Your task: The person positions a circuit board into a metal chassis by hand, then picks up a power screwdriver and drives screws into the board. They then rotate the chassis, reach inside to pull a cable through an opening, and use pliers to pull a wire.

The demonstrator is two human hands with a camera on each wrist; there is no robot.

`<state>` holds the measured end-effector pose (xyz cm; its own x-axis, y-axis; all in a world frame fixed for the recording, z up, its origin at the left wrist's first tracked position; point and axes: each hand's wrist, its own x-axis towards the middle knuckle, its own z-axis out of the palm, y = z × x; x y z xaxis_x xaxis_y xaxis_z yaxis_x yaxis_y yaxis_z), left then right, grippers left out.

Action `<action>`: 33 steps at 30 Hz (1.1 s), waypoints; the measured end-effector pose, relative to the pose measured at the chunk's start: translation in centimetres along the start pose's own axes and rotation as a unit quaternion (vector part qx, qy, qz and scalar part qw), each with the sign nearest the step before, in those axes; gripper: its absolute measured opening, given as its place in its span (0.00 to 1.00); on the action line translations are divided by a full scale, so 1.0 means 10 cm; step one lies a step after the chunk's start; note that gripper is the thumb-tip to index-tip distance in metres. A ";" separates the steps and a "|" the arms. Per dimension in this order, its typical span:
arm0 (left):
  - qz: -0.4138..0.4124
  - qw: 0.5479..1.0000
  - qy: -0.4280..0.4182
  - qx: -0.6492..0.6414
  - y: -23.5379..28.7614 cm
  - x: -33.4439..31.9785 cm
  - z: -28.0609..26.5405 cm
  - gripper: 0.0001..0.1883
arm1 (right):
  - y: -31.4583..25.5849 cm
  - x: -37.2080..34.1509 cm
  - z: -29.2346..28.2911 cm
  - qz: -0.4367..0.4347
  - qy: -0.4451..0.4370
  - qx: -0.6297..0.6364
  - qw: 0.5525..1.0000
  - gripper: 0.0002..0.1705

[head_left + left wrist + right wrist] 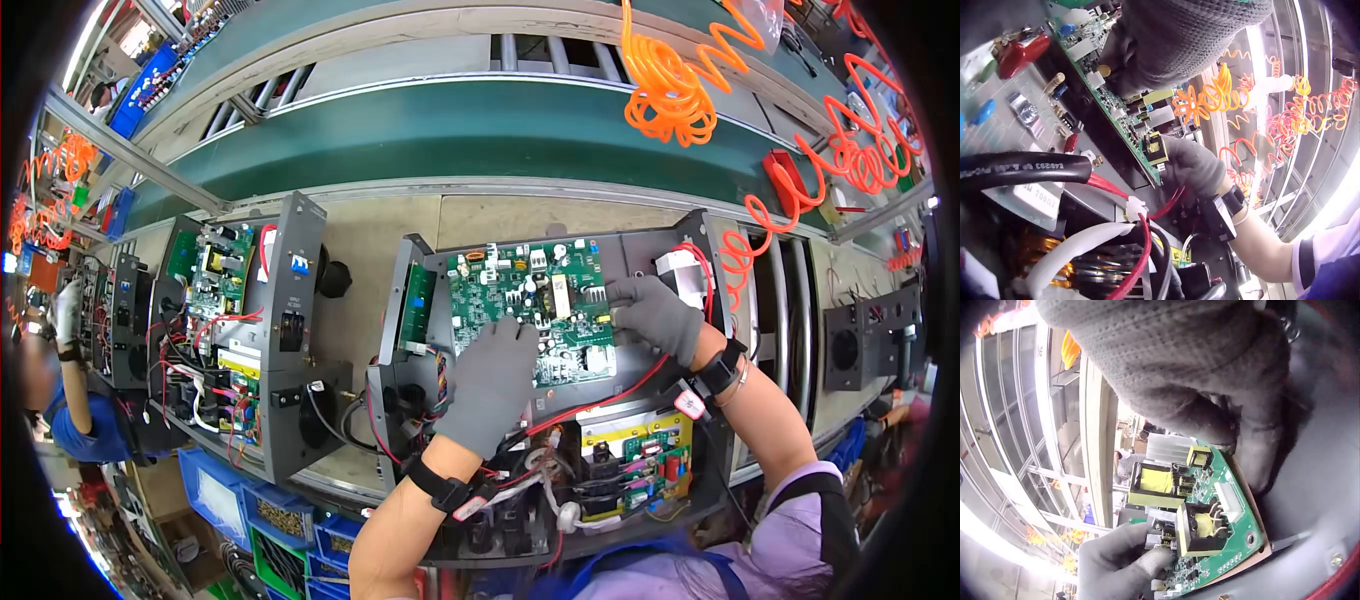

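Circuit board [485, 285], component side up, lies within the open grey chassis [640, 247]. Right hand [655, 318] curls round its right edge, left hand [490, 385] pinches small components [1168, 538] on its face; opposed holds presumably keep it steady.

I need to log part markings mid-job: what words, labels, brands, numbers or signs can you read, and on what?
"E481293", probable reading, on the black cable; the rest of that line is blurred.
White block: print shows, too blurred to quote.
Circuit board: markings too small.
Left unit's side panel: print too small.
Wrist tags: marks too small.
No brand can be read.
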<state>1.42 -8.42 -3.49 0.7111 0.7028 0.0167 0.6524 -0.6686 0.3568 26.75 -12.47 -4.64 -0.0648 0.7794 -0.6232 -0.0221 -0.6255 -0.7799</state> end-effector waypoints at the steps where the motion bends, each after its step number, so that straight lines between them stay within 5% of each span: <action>1: -0.005 1.000 -0.001 -0.001 0.00 0.00 0.00 0.10 | -0.01 0.00 0.00 -0.002 0.001 -0.001 1.000 0.22; 11: -0.015 0.999 0.000 0.029 0.03 0.01 0.03 0.09 | -0.08 -0.01 -0.03 0.001 -0.002 0.008 1.000 0.21; 13: -0.011 0.999 -0.001 0.039 0.05 0.01 0.02 0.10 | 0.05 0.08 -0.11 -0.177 -0.043 -0.150 0.972 0.21; 15: -0.008 0.999 -0.009 0.053 0.07 0.01 -0.02 0.13 | 0.07 0.08 -0.11 -0.198 -0.046 -0.165 0.965 0.19; 17: -0.009 0.998 -0.002 0.059 0.07 0.01 -0.02 0.13 | -0.21 -0.04 0.12 -0.064 -0.014 -0.038 0.997 0.18; 23: -0.018 0.997 -0.010 0.069 0.09 0.03 -0.01 0.11 | 0.02 0.11 0.18 -0.065 0.029 -0.043 0.997 0.31; 26: -0.015 0.998 -0.004 0.063 0.07 0.03 0.00 0.10 | -0.10 0.05 0.23 -0.030 0.058 -0.135 0.989 0.31; 29: -0.001 0.998 -0.009 0.065 0.06 0.03 -0.02 0.13 | 0.14 0.18 0.18 -0.107 0.068 -0.120 0.985 0.30; 33: 0.007 0.998 -0.026 0.058 0.06 0.05 -0.07 0.15 | 0.07 0.13 0.21 -0.098 0.086 -0.149 0.980 0.30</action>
<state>2.01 -8.28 -2.61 0.7312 0.6816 -0.0284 0.6661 -0.7043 0.2455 24.52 -11.96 -5.86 0.0811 0.8939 -0.4410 0.2773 -0.4452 -0.8514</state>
